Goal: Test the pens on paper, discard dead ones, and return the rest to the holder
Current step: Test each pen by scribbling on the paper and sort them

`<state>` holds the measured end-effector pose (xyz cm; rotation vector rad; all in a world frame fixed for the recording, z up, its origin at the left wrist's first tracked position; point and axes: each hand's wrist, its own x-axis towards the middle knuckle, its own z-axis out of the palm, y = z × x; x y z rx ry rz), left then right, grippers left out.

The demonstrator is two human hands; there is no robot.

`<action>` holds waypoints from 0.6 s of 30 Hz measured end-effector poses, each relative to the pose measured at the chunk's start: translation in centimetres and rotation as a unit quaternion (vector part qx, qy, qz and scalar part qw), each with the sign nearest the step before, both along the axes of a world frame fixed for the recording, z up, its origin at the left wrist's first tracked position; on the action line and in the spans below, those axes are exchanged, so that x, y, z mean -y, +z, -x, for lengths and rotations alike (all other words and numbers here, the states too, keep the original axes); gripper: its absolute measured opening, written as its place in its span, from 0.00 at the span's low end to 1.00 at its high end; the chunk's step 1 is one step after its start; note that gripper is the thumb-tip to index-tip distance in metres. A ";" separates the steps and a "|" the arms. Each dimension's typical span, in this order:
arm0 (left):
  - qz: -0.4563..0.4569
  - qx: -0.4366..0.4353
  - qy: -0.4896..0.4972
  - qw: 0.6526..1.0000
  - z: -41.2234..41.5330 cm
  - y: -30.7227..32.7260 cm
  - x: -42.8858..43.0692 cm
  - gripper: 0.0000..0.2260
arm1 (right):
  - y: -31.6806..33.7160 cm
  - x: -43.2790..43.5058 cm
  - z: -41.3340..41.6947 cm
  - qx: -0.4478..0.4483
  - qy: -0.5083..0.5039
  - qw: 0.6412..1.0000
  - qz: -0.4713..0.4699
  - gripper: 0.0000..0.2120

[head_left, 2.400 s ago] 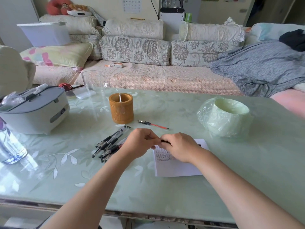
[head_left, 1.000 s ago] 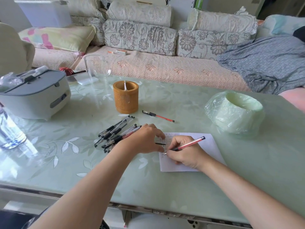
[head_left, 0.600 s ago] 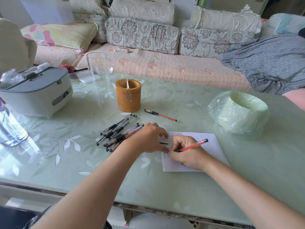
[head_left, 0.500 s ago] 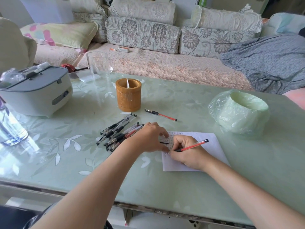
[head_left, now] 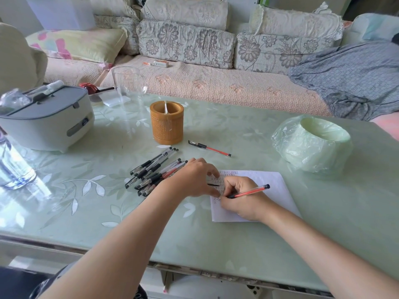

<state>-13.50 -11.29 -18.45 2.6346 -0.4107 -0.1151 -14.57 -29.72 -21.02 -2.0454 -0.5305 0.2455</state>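
As right hand [head_left: 239, 199] grips red pen [head_left: 250, 192], tip points left onto paper [head_left: 280, 197].

Bench [head_left: 216, 244]: pale green top, leaf pattern. I log a paper sheet [head_left: 278, 199] flat under my left grip [head_left: 194, 180] and right grip [head_left: 244, 201]. Loose pens [head_left: 155, 171] heaped just left of the left grip. Lone red pen [head_left: 209, 148] beyond both grips, wooden holder [head_left: 166, 124] further beyond. Bagged bin [head_left: 313, 147] well right of the right grip. Grey-lidded appliance [head_left: 47, 119] and bottle [head_left: 13, 167] far left.
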 end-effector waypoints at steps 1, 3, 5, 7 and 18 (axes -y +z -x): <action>0.001 -0.001 0.000 1.000 0.1 0.0 0.0 0.26 | 0.0 0.0 0.0 0.001 0.001 1.000 0.000 0.06; 0.003 -0.003 0.000 1.000 0.1 -0.1 0.0 0.26 | -0.1 0.1 0.0 0.004 -0.002 1.000 -0.003 0.06; 0.005 -0.002 0.000 1.000 0.1 -0.1 -0.1 0.26 | -0.2 0.3 0.0 0.004 -0.005 1.000 -0.008 0.06; 0.005 -0.002 0.000 1.000 0.1 0.0 -0.1 0.26 | -0.3 0.3 0.0 0.002 -0.004 1.000 -0.008 0.06; 0.019 -0.001 0.005 1.000 -0.1 -0.3 0.0 0.26 | -0.5 0.3 -0.2 -0.005 0.005 1.000 -0.011 0.06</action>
